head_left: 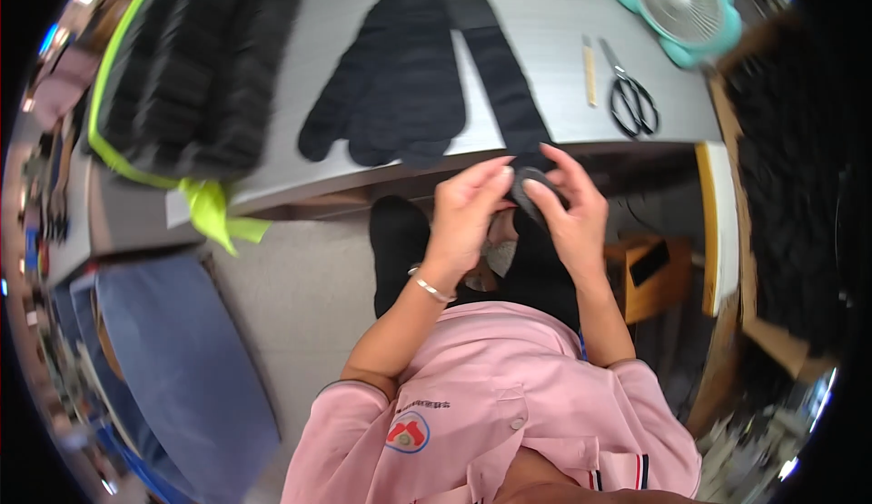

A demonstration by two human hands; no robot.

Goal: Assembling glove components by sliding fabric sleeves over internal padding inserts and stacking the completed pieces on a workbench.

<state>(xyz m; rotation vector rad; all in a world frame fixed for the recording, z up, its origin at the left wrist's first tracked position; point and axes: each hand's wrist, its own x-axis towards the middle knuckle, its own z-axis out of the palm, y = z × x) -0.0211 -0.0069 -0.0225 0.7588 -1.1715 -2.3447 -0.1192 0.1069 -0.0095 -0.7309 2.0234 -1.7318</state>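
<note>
Both my hands are at the table's front edge, working on a black knitted glove (509, 91). Its cuff end lies on the table and its near end runs into my fingers. My left hand (468, 209) pinches the dark fabric from the left, thumb and fingertips together. My right hand (572, 213) grips it from the right, with the thumb pressed on a dark rounded part; fingers partly hide its shape. Left of this glove lie several black knitted gloves (400, 86) in an overlapping pile, fingers toward me and slightly over the edge.
Black scissors (633, 104) and a thin yellowish tool (589, 73) lie on the grey table (563, 14) at right. Behind stands a turquoise fan (681, 0). A black bundle with a neon-yellow edge (200, 68) sits at left. A box of dark items (786, 159) is at far right.
</note>
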